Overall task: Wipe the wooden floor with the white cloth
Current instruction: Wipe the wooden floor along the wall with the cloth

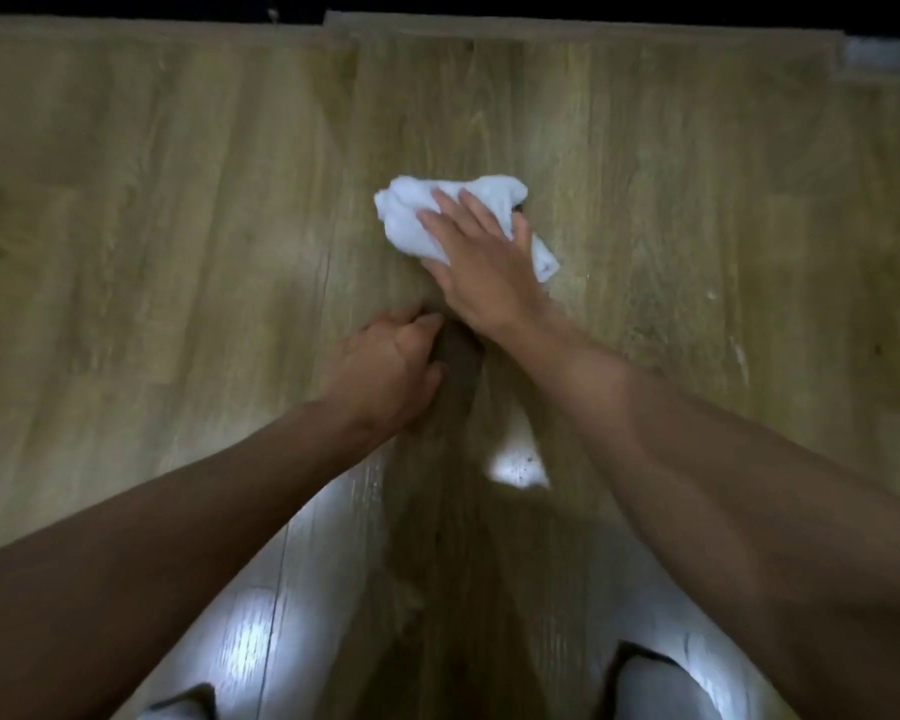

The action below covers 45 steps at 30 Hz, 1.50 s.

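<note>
A crumpled white cloth [411, 215] lies on the wooden floor [178, 200] near the middle of the view. My right hand [481, 262] presses flat on top of it, fingers spread over the cloth and pointing away from me. My left hand [385, 366] rests on the floor just below and left of the right wrist, its fingers curled into a loose fist with nothing visible in it. Part of the cloth is hidden under my right palm.
Light-brown planks run away from me to a dark edge [437, 5] at the top. Bright light reflections [518, 467] shine on the floor close to me. Small white specks [710, 294] mark the floor at right. My knees [661, 683] show at the bottom.
</note>
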Available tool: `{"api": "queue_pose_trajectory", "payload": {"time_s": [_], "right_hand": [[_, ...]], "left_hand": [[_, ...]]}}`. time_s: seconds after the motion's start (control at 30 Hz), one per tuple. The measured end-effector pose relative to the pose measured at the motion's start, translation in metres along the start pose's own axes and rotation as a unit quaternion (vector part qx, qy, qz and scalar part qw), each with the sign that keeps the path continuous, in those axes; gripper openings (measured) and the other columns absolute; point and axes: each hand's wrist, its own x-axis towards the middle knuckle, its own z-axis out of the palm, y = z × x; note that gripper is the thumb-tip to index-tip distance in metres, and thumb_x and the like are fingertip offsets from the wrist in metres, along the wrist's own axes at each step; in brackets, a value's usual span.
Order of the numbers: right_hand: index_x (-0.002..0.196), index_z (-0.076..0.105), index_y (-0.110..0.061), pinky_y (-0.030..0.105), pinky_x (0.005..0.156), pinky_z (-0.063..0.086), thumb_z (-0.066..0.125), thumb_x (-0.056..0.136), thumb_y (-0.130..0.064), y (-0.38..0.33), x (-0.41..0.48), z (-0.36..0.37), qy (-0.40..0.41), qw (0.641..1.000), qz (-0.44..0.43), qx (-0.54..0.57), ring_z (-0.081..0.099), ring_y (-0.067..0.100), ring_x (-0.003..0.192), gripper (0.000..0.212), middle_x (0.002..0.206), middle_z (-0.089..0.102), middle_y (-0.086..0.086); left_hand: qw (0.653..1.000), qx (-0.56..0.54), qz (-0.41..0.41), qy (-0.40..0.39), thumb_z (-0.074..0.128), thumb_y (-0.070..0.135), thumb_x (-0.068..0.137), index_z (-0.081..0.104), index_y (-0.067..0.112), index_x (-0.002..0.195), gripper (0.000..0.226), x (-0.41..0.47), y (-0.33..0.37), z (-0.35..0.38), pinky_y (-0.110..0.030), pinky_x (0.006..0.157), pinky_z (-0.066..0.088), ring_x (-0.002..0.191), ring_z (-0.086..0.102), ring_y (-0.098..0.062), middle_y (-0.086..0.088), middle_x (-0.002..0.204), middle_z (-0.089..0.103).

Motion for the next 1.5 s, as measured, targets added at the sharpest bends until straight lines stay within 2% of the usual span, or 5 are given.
{"api": "queue_pose_trajectory", "payload": {"time_s": [0.4,0.67,1.0,1.37,1.5], "right_hand": [[0.149,0.024,-0.021,0.054,0.112,0.013,0.033,0.099,-0.038,-0.051,0.035,0.013,-0.008,0.999,0.051,-0.013,0.011,0.022,0.147,0.054,0.159,0.018,-0.001],[0.144,0.039,-0.021,0.041,0.107,0.017,0.039,0.096,-0.030,-0.016,0.016,0.005,0.039,0.999,0.027,0.010,0.030,0.015,0.142,0.049,0.151,0.039,-0.002],[0.142,0.042,-0.023,0.045,0.111,0.017,0.051,0.093,-0.031,-0.114,0.027,0.020,0.027,0.998,0.022,0.058,0.026,0.015,0.142,0.051,0.149,0.040,0.000],[0.127,0.052,-0.006,0.046,0.098,0.044,0.053,0.089,-0.008,-0.153,0.049,-0.002,-0.036,0.978,0.133,0.155,0.057,0.029,0.113,0.038,0.120,0.061,0.015],[0.140,0.044,-0.006,0.033,0.118,0.020,0.051,0.098,-0.022,-0.117,-0.003,-0.018,-0.035,0.991,0.087,0.093,0.034,0.021,0.141,0.045,0.147,0.043,0.011]], "left_hand": [[0.996,-0.002,-0.014,0.085,0.048,0.023,0.088,0.058,0.011,0.111,0.027,0.020,-0.074,-0.020,-0.041,0.080,0.046,0.098,0.059,-0.038,-0.014,0.112,0.059],[0.994,0.084,0.005,0.064,0.032,0.018,0.098,0.024,0.010,0.148,0.052,-0.008,-0.105,0.018,-0.034,0.115,0.019,0.145,0.020,-0.027,-0.009,0.158,0.020],[0.953,-0.076,0.088,0.280,0.037,0.018,0.081,0.064,0.009,0.107,0.039,0.002,-0.150,-0.023,-0.042,0.068,0.051,0.090,0.061,-0.031,-0.011,0.107,0.063],[0.988,0.132,-0.039,-0.072,0.046,0.020,0.096,0.049,0.005,0.131,0.038,0.076,-0.147,-0.080,-0.041,0.099,0.040,0.122,0.051,-0.033,-0.016,0.132,0.053],[0.973,0.190,0.116,-0.067,0.031,0.026,0.102,0.023,0.013,0.148,0.049,0.037,-0.145,-0.072,-0.042,0.096,0.041,0.123,0.048,-0.034,-0.017,0.139,0.042]]}}
